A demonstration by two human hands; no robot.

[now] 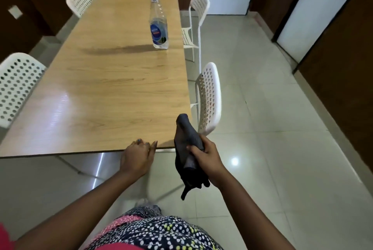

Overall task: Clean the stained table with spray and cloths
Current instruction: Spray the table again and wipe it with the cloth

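Pale wood-grain laminate makes up the table (pixel 105 88), and from here its top looks dry and mostly even; no wet patch or clear stain shows, though a dark streak at about 12 o'clock from the left hand seems to be only the bottle's shadow. The spray bottle (pixel 158 19) stands upright on the table toward 1 o'clock, near the right edge and well apart from both hands, its blue trigger head at the top and clear liquid inside.

The cloth (pixel 188 147), dark grey and bunched, is off the table, in the air just past the near right corner. The right hand (pixel 205 157) is closed around its middle, fingers wrapped over the folds, with one end sticking up toward 11 o'clock and the rest hanging down toward the floor. Only one cloth is visible.

The left hand (pixel 137 157) is empty, with its fingertips resting on the near edge of the table, fingers loosely together rather than gripping.

White perforated chairs (pixel 209 96) sit around the table at 9, 11, 1 and 2 o'clock, over a glossy tiled floor (pixel 262 128).

As for progress, I judge the job barely begun: the bottle is untouched on the table, nothing looks sprayed, and the cloth has not met the surface. Spraying and wiping are all left.
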